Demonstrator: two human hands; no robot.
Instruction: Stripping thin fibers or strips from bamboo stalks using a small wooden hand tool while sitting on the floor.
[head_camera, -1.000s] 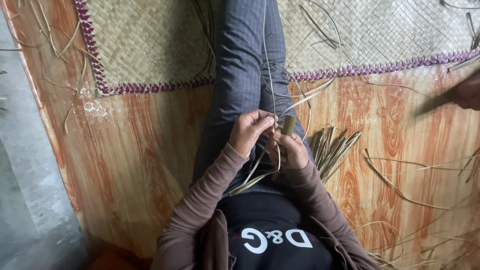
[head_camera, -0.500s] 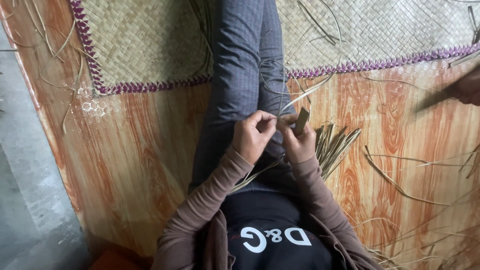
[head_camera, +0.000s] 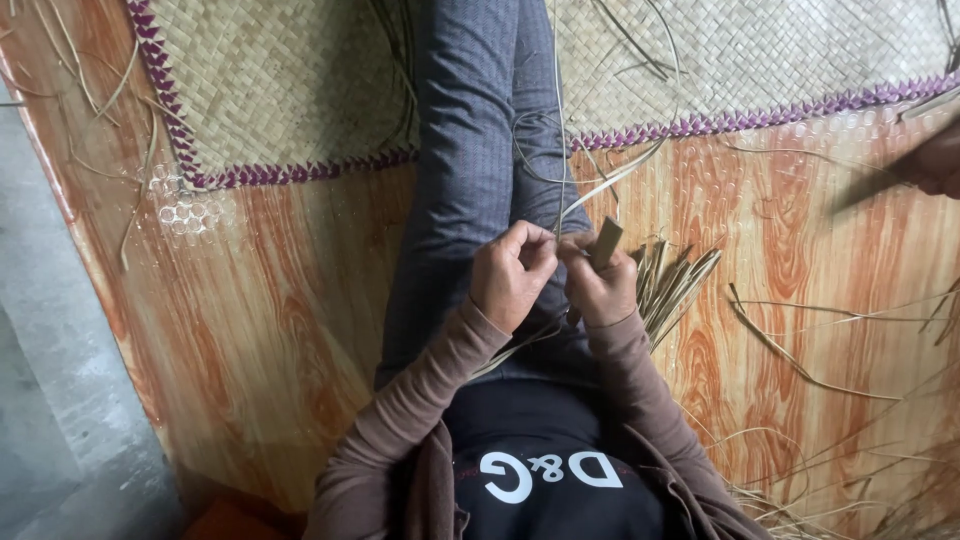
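I sit on a wood-patterned floor sheet with my legs in grey trousers (head_camera: 470, 170) stretched forward. My left hand (head_camera: 510, 275) pinches a thin pale reed strip (head_camera: 558, 120) that runs up along my leg. My right hand (head_camera: 598, 285) is closed on a short flat olive-brown tool (head_camera: 606, 243) and touches the same strip, the two hands meeting over my lap. More strips hang down below the hands towards my waist.
A bundle of cut reed strips (head_camera: 675, 280) lies just right of my right hand. A woven mat with a purple border (head_camera: 270, 90) covers the floor ahead. Loose strips (head_camera: 800, 360) litter the right side. Another person's hand (head_camera: 935, 160) shows at the right edge.
Both hands have stayed over my lap with only small finger movements; the tool in my right hand has tilted slightly.
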